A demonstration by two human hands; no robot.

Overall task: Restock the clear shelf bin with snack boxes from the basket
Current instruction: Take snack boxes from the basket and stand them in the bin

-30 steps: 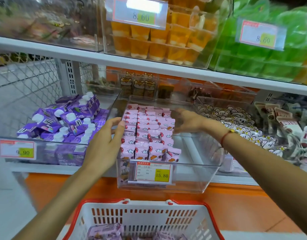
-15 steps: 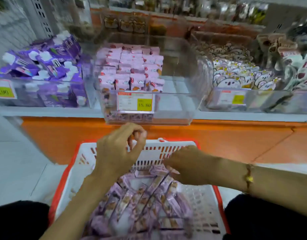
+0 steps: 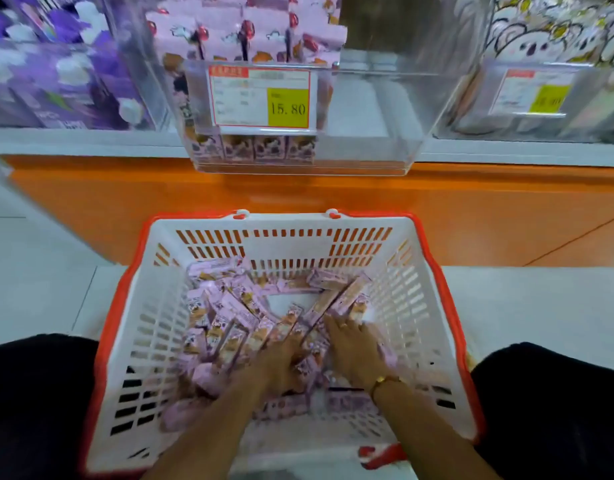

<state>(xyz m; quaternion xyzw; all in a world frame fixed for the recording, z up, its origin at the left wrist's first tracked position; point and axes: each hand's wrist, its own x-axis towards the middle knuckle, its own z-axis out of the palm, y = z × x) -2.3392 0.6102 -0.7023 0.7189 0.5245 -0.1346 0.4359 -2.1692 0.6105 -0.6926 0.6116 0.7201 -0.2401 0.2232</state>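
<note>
The white basket with a red rim (image 3: 288, 244) sits on the floor between my knees, holding several loose pink snack boxes (image 3: 229, 313). Both hands are down inside it. My left hand (image 3: 281, 362) is pushed in among the boxes, its fingers partly buried, so its grip is unclear. My right hand (image 3: 354, 348), with a gold bracelet at the wrist, lies on the boxes with fingers spread. Above, the clear shelf bin (image 3: 371, 109) juts over the shelf edge. Its left half holds rows of pink boxes (image 3: 250, 32), its right half is bare, and a 15.80 price tag (image 3: 260, 97) is on its front.
A bin of purple packs (image 3: 56, 64) stands left of the clear bin, and a bin of white cartoon packs (image 3: 558, 39) stands to its right. An orange shelf base (image 3: 471, 209) runs behind the basket. My black-clad knees (image 3: 32, 393) (image 3: 558, 393) flank the basket.
My view has dropped from the shelf to the basket. Both hands left the clear bin, came down over the basket rim, and are now among the boxes inside.
</note>
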